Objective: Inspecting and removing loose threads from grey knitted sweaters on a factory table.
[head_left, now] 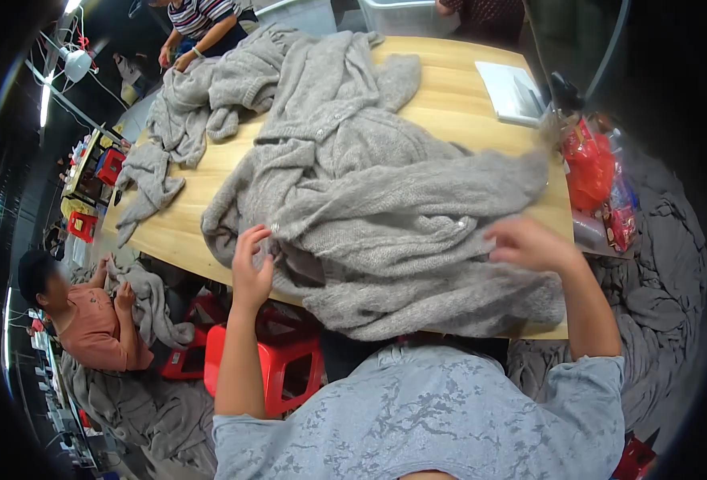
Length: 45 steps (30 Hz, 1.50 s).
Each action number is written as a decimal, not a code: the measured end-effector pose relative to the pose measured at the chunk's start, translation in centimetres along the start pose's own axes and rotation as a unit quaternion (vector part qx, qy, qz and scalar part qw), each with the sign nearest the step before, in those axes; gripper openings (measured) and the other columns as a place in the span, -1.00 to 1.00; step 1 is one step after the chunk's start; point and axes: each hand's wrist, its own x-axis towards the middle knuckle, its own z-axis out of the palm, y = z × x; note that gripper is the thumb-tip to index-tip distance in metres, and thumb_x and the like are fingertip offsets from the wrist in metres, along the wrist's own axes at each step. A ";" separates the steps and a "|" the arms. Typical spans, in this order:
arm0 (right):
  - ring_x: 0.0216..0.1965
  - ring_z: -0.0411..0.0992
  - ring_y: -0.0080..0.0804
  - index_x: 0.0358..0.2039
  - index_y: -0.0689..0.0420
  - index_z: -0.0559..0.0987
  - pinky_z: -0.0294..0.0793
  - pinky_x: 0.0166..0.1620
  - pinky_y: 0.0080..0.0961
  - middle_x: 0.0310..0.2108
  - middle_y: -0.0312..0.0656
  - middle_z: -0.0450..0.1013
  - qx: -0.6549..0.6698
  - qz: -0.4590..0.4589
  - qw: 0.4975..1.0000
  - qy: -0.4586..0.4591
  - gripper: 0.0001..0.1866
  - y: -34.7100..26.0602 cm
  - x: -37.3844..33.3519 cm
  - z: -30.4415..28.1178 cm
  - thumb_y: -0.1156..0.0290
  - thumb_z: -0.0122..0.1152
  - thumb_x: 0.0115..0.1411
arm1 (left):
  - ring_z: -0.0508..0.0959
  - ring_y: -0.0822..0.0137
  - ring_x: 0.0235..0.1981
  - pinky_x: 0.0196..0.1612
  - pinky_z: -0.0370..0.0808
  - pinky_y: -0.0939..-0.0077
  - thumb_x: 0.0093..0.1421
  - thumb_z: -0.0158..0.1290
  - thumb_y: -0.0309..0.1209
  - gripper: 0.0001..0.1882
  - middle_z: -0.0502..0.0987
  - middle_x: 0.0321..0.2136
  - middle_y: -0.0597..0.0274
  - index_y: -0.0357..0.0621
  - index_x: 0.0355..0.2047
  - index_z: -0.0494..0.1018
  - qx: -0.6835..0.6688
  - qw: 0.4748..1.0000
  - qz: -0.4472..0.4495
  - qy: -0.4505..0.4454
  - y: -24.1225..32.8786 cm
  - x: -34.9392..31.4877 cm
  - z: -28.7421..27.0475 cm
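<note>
A grey knitted cardigan (pixel 369 204) lies in loose folds across the near side of the wooden table (pixel 457 104), with small buttons along its band. My left hand (pixel 252 268) is at the garment's left edge, fingers bent and apart, with no cloth visibly gripped. At the right, my right hand (pixel 529 244) hovers over or touches a fold near a sleeve, its fingers spread and slightly curled. Whether its fingertips meet the knit cannot be made out. Part of the cardigan hangs over the near table edge towards me.
More grey knitwear (pixel 249 76) is heaped at the far left. A white sheet stack (pixel 509 92) lies far right, near red plastic bags (pixel 589 168). A red stool (pixel 265 364) stands below the table. A seated co-worker (pixel 101 316) handles grey knit; another stands at the far side.
</note>
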 end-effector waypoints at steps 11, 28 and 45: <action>-0.25 0.37 -0.14 -0.24 0.20 0.45 0.37 -0.23 -0.39 -0.32 -0.10 0.39 0.046 -0.316 0.946 0.063 -0.73 -12.1 8.9 12.2 0.48 0.17 -0.01 | 0.45 0.40 -0.21 -0.19 0.41 0.55 -0.04 0.17 -0.45 -0.53 0.47 -0.19 0.21 -0.24 -0.08 0.35 -0.127 0.967 -0.174 -0.139 -0.3 -11.1 3.2; -0.52 0.35 0.09 -0.58 0.20 0.44 0.29 -0.46 -0.14 -0.62 0.05 0.37 0.212 -0.198 0.944 0.155 -0.71 -12.4 10.0 19.2 0.22 0.10 0.08 | 0.40 0.61 -0.41 -0.32 0.31 0.74 0.16 -0.01 -0.52 -0.95 0.46 -0.43 0.39 -0.23 -0.37 0.41 -0.422 0.879 -0.209 -0.077 1.1 -10.2 5.0; -0.36 0.32 -0.12 -0.49 0.20 0.46 0.29 -0.28 -0.27 -0.44 -0.07 0.34 0.137 -0.260 0.948 0.122 -0.79 -12.9 10.1 12.8 0.30 0.14 0.04 | 0.27 0.62 -0.42 -0.35 0.23 0.75 0.17 -0.16 -0.60 -0.89 0.29 -0.46 0.43 -0.18 -0.29 0.28 -0.352 0.929 -0.098 -0.062 3.8 -8.1 4.4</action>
